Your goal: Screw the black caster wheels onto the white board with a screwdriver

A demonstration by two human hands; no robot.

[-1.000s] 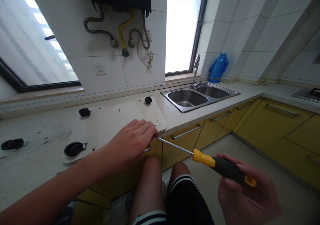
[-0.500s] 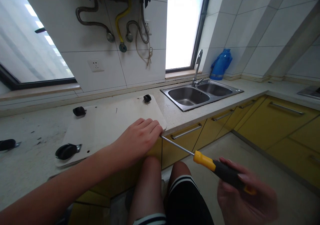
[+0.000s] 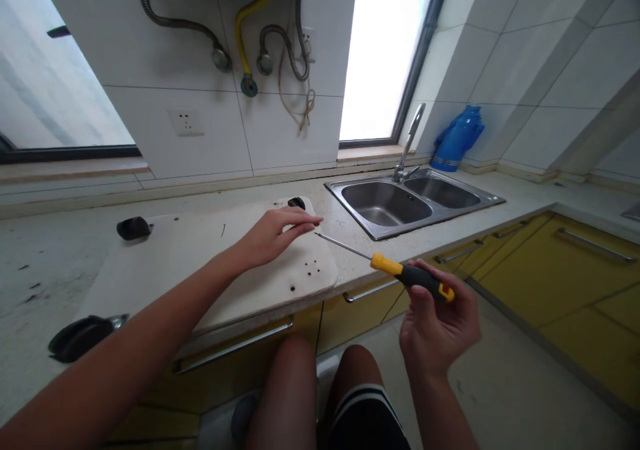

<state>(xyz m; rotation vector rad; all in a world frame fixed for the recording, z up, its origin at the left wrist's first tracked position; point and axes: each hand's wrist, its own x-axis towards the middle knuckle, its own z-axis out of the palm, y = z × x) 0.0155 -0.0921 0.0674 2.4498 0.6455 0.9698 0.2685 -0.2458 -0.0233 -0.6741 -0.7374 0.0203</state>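
My right hand (image 3: 440, 320) is closed around the black and yellow handle of a screwdriver (image 3: 385, 263), whose shaft points left over the counter. Just past its tip, my left hand (image 3: 280, 233) has thumb and fingers pressed together; whatever is between them, if anything, is too small to make out. Beneath that hand a white board (image 3: 175, 270) with rounded corners and several small holes lies flat on the counter. Partly behind my left fingers sits a black part (image 3: 296, 203) on the board. A thin dark screw-like piece (image 3: 223, 230) lies on the board.
At the board's left end are a black part (image 3: 134, 228) and another black part with a metal end (image 3: 85, 337). A steel double sink (image 3: 370, 233) is set into the counter to the right, with a blue thermos (image 3: 457, 140) behind. A drawer handle (image 3: 235, 347) protrudes below the counter edge.
My left hand has left the board's front right corner and moved up and back, uncovering holes there. The screwdriver has moved up and left with my right hand. The view has shifted.
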